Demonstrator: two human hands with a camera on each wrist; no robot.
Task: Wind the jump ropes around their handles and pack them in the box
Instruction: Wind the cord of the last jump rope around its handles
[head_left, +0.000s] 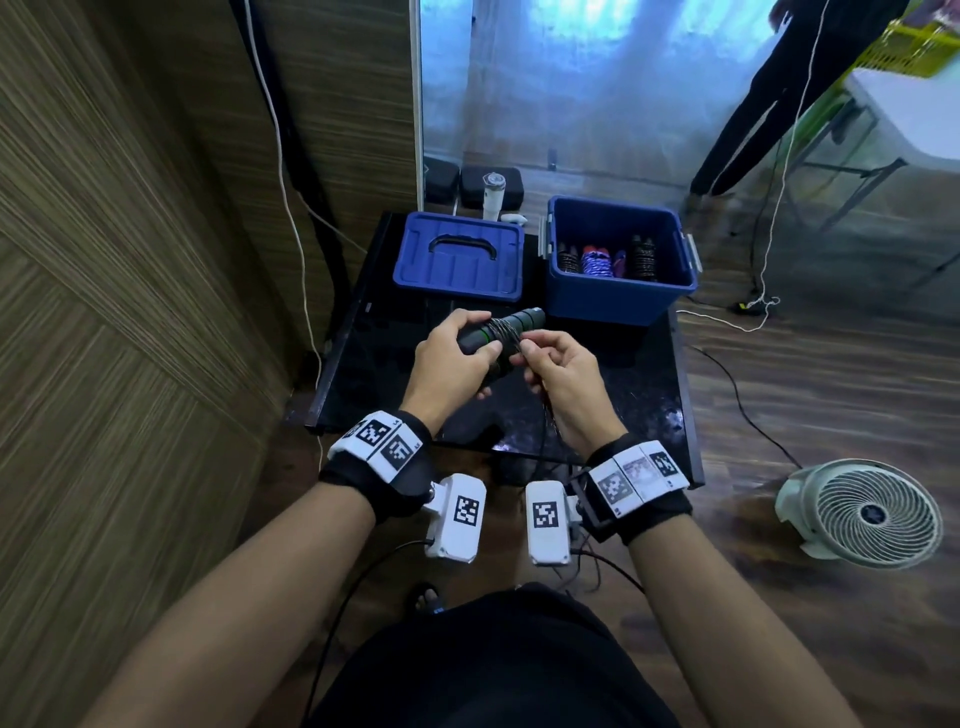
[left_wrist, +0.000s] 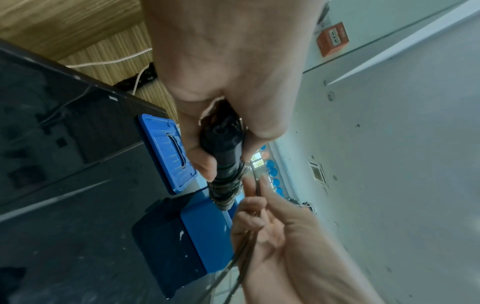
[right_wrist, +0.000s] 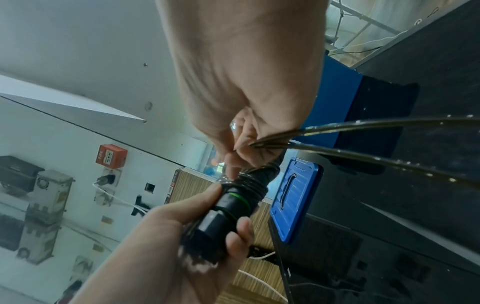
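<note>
- Jump-rope handles (head_left: 501, 332), black with a green ring, lie bundled in our left hand (head_left: 457, 358), whose fingers curl round the near end, above the dark table (head_left: 649, 395).
- Our right hand (head_left: 558, 371) sits just beside them on the right, thumb and fingers pinching the doubled rope (right_wrist: 363, 144) right where it meets the handles.
- A few turns of rope already sit around the middle of the handles; the loose rest hangs down from the right hand toward the table edge (how much is left we cannot tell).
- The handles' long axis runs from our left hand up and away to the right, the free end pointing at the open blue box (head_left: 621, 306), which stands close beyond it.
- We judge the next turn must go across that axis, the right hand carrying the rope round while the left holds firm.
- Three wound ropes (head_left: 608, 260) stand in the box; its lid (head_left: 460, 257) lies to the left.
</note>
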